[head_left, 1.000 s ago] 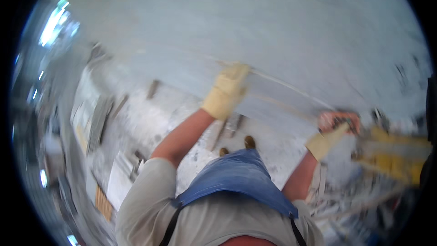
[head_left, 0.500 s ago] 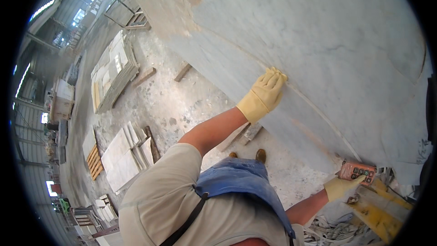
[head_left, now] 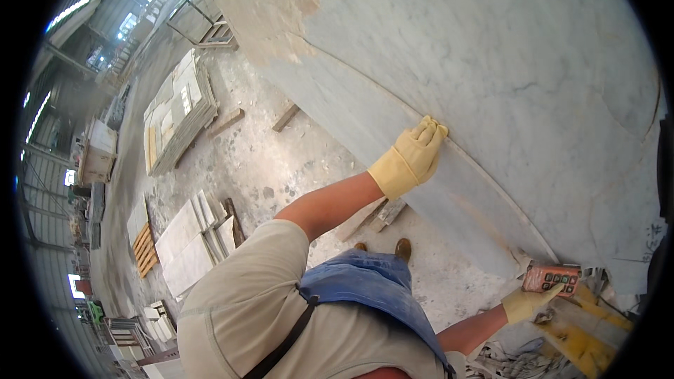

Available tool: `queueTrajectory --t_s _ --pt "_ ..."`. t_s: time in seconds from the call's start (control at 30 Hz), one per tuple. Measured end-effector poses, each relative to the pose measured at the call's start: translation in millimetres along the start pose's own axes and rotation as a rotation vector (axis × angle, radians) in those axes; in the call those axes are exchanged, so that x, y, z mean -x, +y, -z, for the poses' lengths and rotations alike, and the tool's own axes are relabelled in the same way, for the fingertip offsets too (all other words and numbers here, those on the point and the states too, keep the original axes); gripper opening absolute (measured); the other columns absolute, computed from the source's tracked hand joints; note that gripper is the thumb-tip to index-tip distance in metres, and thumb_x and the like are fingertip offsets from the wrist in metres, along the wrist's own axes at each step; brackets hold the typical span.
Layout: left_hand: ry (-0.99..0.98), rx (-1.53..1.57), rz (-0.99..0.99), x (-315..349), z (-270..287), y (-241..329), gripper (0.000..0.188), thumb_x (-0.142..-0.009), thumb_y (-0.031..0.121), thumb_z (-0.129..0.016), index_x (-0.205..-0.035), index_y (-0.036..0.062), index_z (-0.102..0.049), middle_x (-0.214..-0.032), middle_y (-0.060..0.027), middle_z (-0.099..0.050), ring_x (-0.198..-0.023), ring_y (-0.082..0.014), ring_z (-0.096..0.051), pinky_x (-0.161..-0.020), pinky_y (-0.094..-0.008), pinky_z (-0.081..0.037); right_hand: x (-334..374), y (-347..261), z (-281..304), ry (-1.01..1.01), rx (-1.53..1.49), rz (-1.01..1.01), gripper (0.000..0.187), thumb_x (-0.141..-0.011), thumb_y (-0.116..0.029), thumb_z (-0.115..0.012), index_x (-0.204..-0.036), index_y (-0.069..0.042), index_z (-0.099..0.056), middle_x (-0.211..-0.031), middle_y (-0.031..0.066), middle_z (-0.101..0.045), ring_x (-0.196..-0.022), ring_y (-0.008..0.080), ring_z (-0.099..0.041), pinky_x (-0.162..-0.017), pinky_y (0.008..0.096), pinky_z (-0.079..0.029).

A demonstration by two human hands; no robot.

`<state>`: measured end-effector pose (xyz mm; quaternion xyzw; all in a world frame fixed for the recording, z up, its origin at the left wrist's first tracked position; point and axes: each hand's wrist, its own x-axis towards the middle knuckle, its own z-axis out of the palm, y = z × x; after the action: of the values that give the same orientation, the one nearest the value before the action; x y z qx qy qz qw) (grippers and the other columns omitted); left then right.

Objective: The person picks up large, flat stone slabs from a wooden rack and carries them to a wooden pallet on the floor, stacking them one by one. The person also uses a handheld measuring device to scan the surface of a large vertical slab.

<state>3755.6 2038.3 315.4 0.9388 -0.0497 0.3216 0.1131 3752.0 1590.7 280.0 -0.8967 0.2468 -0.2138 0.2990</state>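
A large grey-white marble slab (head_left: 491, 63) fills the upper right, with a brownish patch at its far end. A pale raised edge runs diagonally along it. My left hand (head_left: 414, 154), in a pale yellow glove, closes over this edge near its middle, fingers curled and tips hidden. At the lower right my right hand (head_left: 528, 304), in a matching glove, holds an orange remote control (head_left: 551, 278) with dark push buttons. One finger lies extended on the buttons. The remote is beside the near end of the slab edge.
Stacked stone slabs (head_left: 181, 116) and smaller pale panels (head_left: 189, 242) lie on the dusty floor to the left. Wooden blocks (head_left: 286, 117) rest near the slab's foot. A yellow beam (head_left: 579, 340) and scrap strips (head_left: 502, 361) are at lower right. My boots (head_left: 402, 249) stand below the slab.
The view has shifted slightly. Both hands keep their holds, on the slab edge and on the remote. The remote and right hand sit a little lower in the picture.
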Motion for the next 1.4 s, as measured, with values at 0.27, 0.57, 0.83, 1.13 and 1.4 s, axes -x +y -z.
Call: queueTrajectory --t_s 0.27,0.57,0.83,1.13,1.4 --pt "-0.130 0.030 0.061 0 29 4 0.056 -0.086 0.009 -0.068 -0.137 -0.0087 -0.052 -0.123 -0.0271 -0.062 -0.121 -0.0421 -0.060 -0.096 -0.0466 -0.052 19 -34 14 -0.010 0.100 -0.076 0.075 -0.101 -0.009 -0.059 -0.165 -0.034 -0.028 -0.158 0.0075 -0.053 -0.128 0.0315 -0.065 -0.099 0.0415 -0.056" --pt "-0.109 0.077 -0.153 -9 116 3 0.072 -0.085 0.041 -0.079 -0.138 -0.0022 -0.054 -0.116 -0.0194 -0.066 -0.116 -0.0386 -0.062 -0.093 -0.0470 -0.052 73 -19 80 -0.021 0.169 -0.103 0.084 -0.096 -0.006 -0.058 -0.165 -0.039 -0.024 -0.159 0.0099 -0.051 -0.121 0.0387 -0.067 -0.098 0.0454 -0.055" --pt "-0.608 0.230 -0.003 30 115 -33 0.062 -0.090 0.062 -0.069 -0.100 0.0013 -0.062 -0.083 -0.0178 -0.068 -0.088 -0.0397 -0.068 -0.082 -0.0489 -0.053 68 66 113 -0.053 -0.277 -0.072 0.088 -0.092 -0.003 -0.064 -0.166 -0.032 -0.025 -0.162 0.0104 -0.046 -0.130 0.0310 -0.063 -0.095 0.0413 -0.058" --pt "-0.549 0.294 0.049 37 106 -37 0.058 -0.084 0.061 -0.075 -0.087 0.0041 -0.065 -0.082 -0.0175 -0.069 -0.085 -0.0405 -0.068 -0.080 -0.0496 -0.054 117 -110 50 -0.832 -1.403 -0.395 0.058 -0.101 -0.045 -0.068 -0.146 -0.012 -0.054 -0.133 0.0085 -0.063 -0.119 0.0234 -0.063 -0.100 0.0427 -0.055" --pt "-0.475 0.214 0.011 30 113 -35 0.052 -0.085 0.055 -0.075 -0.091 0.0041 -0.067 -0.087 -0.0188 -0.071 -0.089 -0.0403 -0.069 -0.083 -0.0518 -0.053 150 -251 3 -1.325 -1.317 -0.480 0.063 -0.103 -0.053 -0.060 -0.147 -0.009 -0.052 -0.133 0.0177 -0.066 -0.114 0.0289 -0.068 -0.096 0.0416 -0.058"
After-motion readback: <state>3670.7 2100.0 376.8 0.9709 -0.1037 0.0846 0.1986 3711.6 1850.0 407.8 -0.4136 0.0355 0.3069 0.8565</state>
